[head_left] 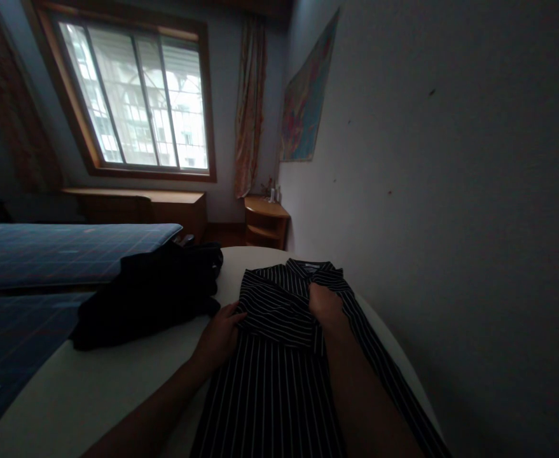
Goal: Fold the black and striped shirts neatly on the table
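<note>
A black shirt with thin white stripes [279, 394] lies spread on a round pale table, its collar [312, 267] at the far end. One sleeve [274, 312] is folded across the chest; the other runs down the right side toward me. My right hand [327, 306] is closed on the shirt fabric just below the collar, by the end of the folded sleeve. At the fold on the shirt's left edge rests my left hand [220, 332], its visible fingers stretched out and touching the cloth. The undersides of both hands are hidden.
A heap of black clothing [155, 296] lies on the table's [131, 388] left side. Beyond it is a bed with a blue plaid cover [69, 251]. A wall [474, 222] stands close on the right. A wooden corner shelf [267, 213] and a desk [165, 196] are farther back.
</note>
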The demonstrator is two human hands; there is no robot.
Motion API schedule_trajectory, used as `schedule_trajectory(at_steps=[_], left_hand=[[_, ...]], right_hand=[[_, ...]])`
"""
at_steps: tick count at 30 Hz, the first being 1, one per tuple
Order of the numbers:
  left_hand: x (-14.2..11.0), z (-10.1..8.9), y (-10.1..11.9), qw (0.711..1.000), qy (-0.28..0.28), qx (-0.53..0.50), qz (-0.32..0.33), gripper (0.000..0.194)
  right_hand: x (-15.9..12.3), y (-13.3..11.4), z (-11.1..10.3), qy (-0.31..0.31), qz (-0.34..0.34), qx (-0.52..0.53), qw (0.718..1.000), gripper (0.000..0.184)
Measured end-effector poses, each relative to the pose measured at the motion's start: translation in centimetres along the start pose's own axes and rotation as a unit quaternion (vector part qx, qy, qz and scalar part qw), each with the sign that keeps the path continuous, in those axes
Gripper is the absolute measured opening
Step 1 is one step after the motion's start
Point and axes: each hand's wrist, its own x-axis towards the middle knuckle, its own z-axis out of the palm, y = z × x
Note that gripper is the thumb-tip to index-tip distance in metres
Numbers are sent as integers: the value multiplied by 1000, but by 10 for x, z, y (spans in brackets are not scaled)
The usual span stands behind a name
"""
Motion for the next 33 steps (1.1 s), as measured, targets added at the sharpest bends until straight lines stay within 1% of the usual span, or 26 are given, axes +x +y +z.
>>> schedule_trajectory(at_steps=[2,5,7,8,11,13,15,19,21,23,25,27,28,31,33], left_hand=[[0,-3,4,1000,-5,10,1,46],[-1,-3,7,999,6,23,32,39],[-2,0,7,997,11,32,70,40],[-2,2,7,995,6,37,88,41],[-5,6,5,993,-24,50,104,43],[-6,7,4,993,-35,58,94,42],[-6,8,4,994,-35,71,79,42],[-5,7,6,993,-33,113,32,43],[-5,5,8,991,-26,129,7,42],[-4,4,9,990,-15,136,-19,40],[-3,2,10,990,-3,136,-43,38],[-3,0,10,992,4,120,-46,36],[-3,0,10,993,8,109,-41,36],[-3,-2,11,997,14,77,-22,35],[-3,-3,12,996,16,79,-26,35]], right_hand=[[1,-4,1,10,-17,0,1000,44],[1,-19,12,16,-86,9,996,44],[1,-34,26,4,-135,35,990,55],[1,-41,34,-8,-148,57,987,61],[0,-55,59,-48,-139,101,984,68],[0,-59,72,-52,-111,101,987,69],[0,-59,79,-45,-89,101,990,69],[1,-57,80,-38,-62,105,992,68],[2,-57,79,-21,-55,101,993,68],[2,-58,79,17,-89,96,991,67],[1,-59,80,44,-157,100,982,66],[1,-60,82,37,-202,109,973,66],[0,-60,83,26,-205,112,972,67],[-1,-62,83,4,-176,108,978,73],[-2,-63,82,2,-165,105,981,74]])
